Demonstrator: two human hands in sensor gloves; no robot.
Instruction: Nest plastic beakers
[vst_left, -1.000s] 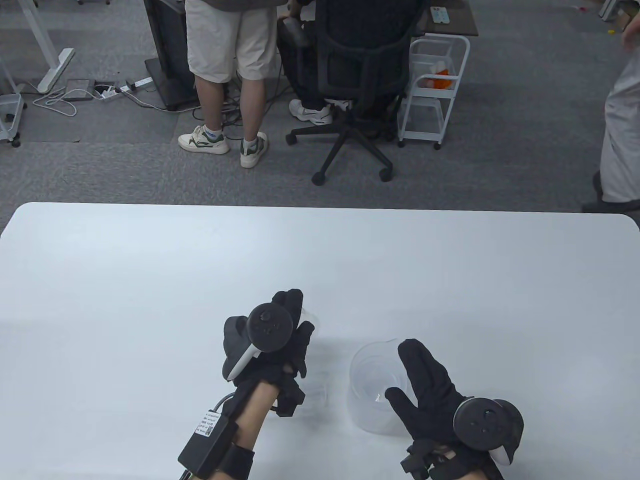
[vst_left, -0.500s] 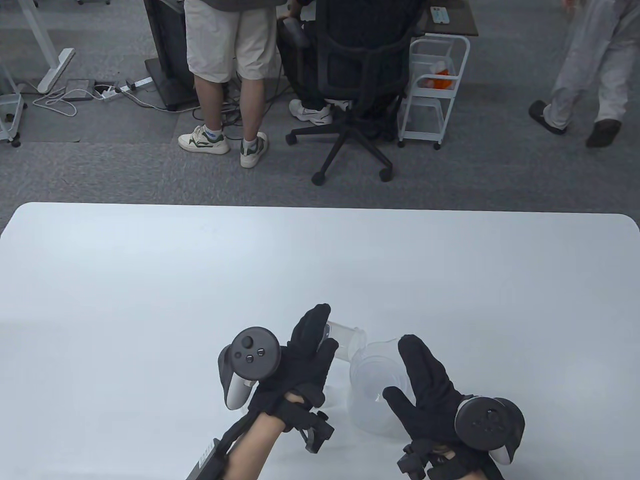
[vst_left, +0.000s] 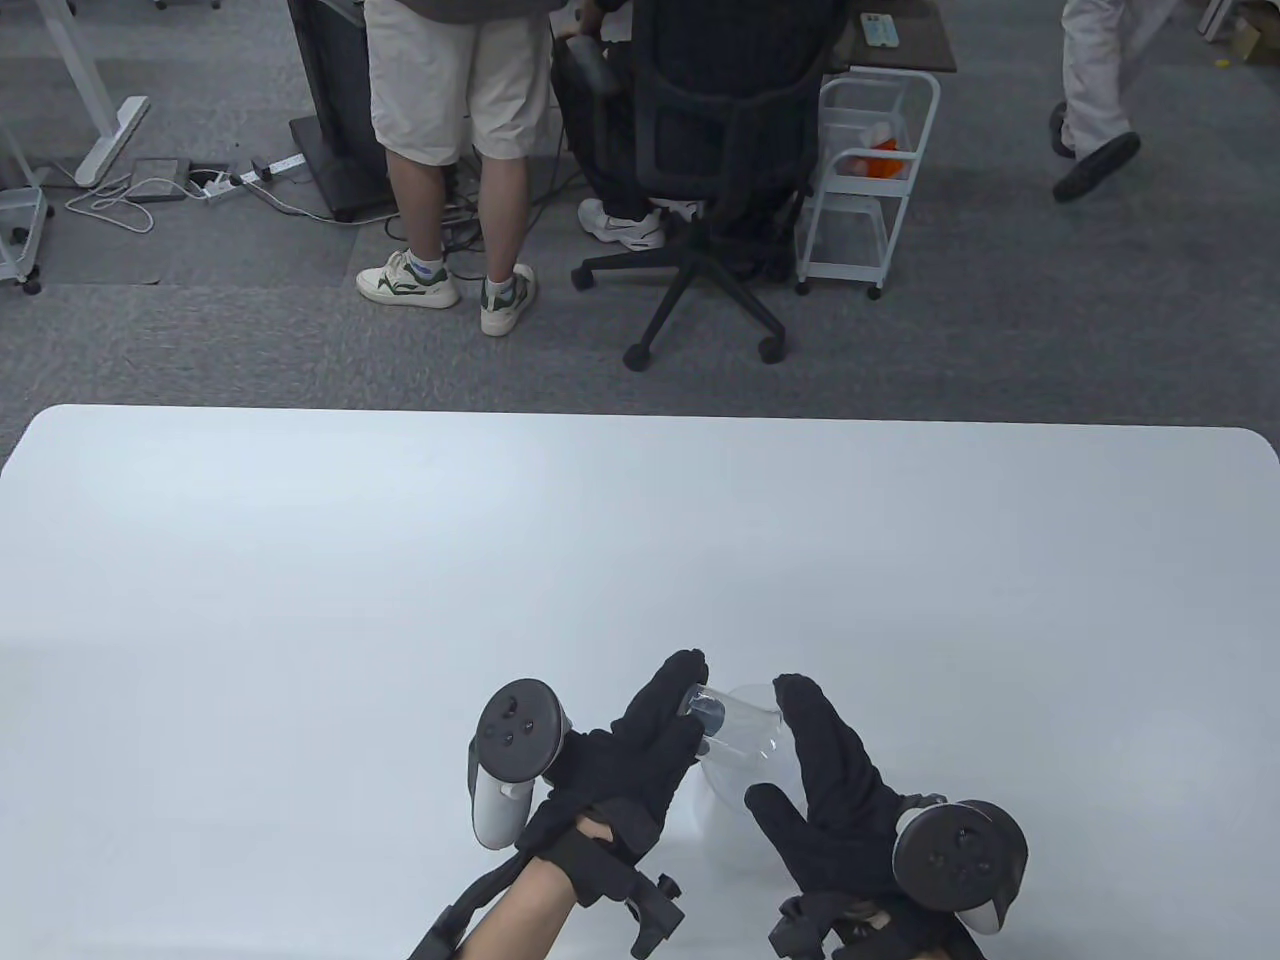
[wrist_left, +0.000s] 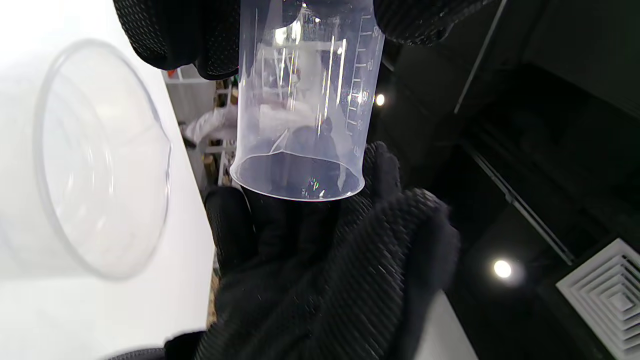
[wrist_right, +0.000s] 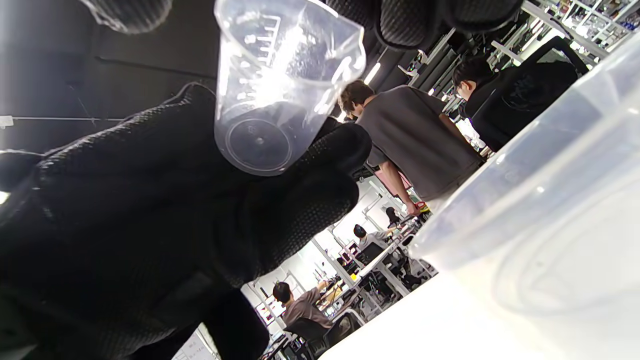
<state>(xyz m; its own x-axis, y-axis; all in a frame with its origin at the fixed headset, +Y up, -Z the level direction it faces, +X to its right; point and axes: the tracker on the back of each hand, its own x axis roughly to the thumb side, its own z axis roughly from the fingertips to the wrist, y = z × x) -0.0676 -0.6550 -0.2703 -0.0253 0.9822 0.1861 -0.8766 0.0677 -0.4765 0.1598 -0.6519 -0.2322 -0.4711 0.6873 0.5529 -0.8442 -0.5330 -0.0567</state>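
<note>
The small clear plastic beaker (wrist_left: 305, 110), marked with raised graduation lines, is gripped by the left hand (vst_left: 625, 760) and held tilted over the large translucent plastic beaker (vst_left: 745, 775) near the white table (vst_left: 400, 560)'s near edge. The right hand (vst_left: 830, 790), fingers spread, rests against the large beaker.

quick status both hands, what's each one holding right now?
Left hand: grips the small clear plastic graduated beaker, held above the table.
Right hand: fingers spread against the large translucent plastic beaker; a firm grip cannot be told.
</note>
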